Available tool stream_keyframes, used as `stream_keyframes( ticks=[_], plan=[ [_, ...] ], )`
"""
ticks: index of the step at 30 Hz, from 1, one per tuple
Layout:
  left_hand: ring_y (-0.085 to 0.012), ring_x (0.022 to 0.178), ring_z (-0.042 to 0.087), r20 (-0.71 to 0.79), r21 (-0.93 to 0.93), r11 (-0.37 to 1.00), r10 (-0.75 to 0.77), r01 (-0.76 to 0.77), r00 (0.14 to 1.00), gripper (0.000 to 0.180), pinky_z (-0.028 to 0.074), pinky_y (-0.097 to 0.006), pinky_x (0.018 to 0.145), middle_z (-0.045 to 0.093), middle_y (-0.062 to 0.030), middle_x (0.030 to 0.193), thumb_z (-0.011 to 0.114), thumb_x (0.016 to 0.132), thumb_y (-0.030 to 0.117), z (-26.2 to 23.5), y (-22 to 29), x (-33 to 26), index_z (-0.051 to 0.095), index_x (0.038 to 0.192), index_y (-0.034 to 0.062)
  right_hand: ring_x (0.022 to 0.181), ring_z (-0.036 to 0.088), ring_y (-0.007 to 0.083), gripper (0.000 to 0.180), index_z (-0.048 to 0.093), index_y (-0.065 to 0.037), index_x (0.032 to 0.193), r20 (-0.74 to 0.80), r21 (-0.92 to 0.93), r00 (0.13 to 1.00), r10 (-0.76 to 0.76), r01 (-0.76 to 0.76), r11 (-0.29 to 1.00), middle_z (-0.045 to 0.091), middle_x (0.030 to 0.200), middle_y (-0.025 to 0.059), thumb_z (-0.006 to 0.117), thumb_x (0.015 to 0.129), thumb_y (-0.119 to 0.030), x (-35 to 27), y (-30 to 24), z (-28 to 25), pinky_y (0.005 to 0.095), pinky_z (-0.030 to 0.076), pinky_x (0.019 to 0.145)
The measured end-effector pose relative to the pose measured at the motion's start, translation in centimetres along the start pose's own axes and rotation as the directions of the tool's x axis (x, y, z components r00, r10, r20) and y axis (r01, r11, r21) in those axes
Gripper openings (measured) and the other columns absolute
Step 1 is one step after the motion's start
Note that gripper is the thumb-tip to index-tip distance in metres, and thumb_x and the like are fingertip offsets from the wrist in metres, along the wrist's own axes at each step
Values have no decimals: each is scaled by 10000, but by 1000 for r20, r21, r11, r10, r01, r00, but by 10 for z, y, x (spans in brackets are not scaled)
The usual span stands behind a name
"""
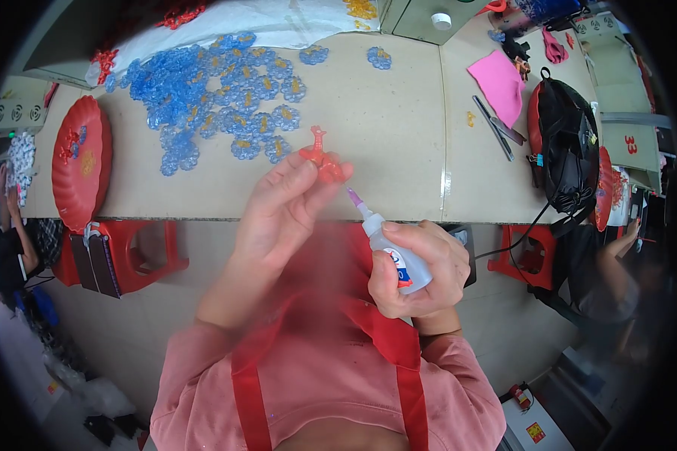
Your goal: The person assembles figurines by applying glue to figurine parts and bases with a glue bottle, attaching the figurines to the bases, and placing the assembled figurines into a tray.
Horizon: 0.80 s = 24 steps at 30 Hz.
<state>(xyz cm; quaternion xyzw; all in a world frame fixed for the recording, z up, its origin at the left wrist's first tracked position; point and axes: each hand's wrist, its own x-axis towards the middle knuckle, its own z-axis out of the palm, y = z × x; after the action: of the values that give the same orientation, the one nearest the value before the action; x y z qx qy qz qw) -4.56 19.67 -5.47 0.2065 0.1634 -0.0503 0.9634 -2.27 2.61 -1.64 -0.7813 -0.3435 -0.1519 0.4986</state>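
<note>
Right hand nearest, fist wrapped round a small glue bottle, its purple nozzle tipped up and left so the tip meets the work. Left hand pinches a red ornament between fingertips, raised just off the table edge, steady for the nozzle. Beyond, blue pieces lie spread; a red tray sits far left.

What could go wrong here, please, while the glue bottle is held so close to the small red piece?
The left hand pinches the red piece right at the fingertips, so glue from the bottle in the right hand might reach the skin. Both are held off the table edge, so a drip would likely land on the clothing below. The pinch looks light; the piece may slip.
</note>
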Motion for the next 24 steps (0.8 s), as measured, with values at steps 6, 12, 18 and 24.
stream_keyframes(
  ticks=[6,12,18,24],
  plan=[
    [-231,1040,538,-3,1,1000,3,-3,1000,205,455,-264,890,572,-112,1023,510,862,97,-1,-1,1,521,1025,-28,520,588,201,335,565,6,895,6,-7,1000,2,-2,1000,616,697,96,652,571,15,1,1,-1,252,462,474],
    [-233,1017,546,-84,-2,997,72,-73,994,202,470,-256,873,572,-109,998,510,861,93,-3,0,3,519,1018,-34,527,592,177,341,577,13,955,-54,13,993,108,-108,994,617,694,93,644,621,-9,-1,10,4,244,473,493],
    [-240,1005,547,-134,-107,992,51,-66,990,209,481,-258,864,566,-111,992,492,874,96,-13,9,9,504,1027,-47,591,562,155,121,502,-9,864,96,717,653,752,-569,403,554,716,62,527,747,9,31,53,30,259,457,535],
    [-247,1020,538,-125,-170,983,48,-69,991,208,481,-259,867,562,-112,992,488,878,98,-17,11,1,505,1020,-54,720,595,227,325,511,-19,878,0,-191,895,447,-438,878,574,867,115,710,648,-132,90,135,59,348,484,634]
  ],
)
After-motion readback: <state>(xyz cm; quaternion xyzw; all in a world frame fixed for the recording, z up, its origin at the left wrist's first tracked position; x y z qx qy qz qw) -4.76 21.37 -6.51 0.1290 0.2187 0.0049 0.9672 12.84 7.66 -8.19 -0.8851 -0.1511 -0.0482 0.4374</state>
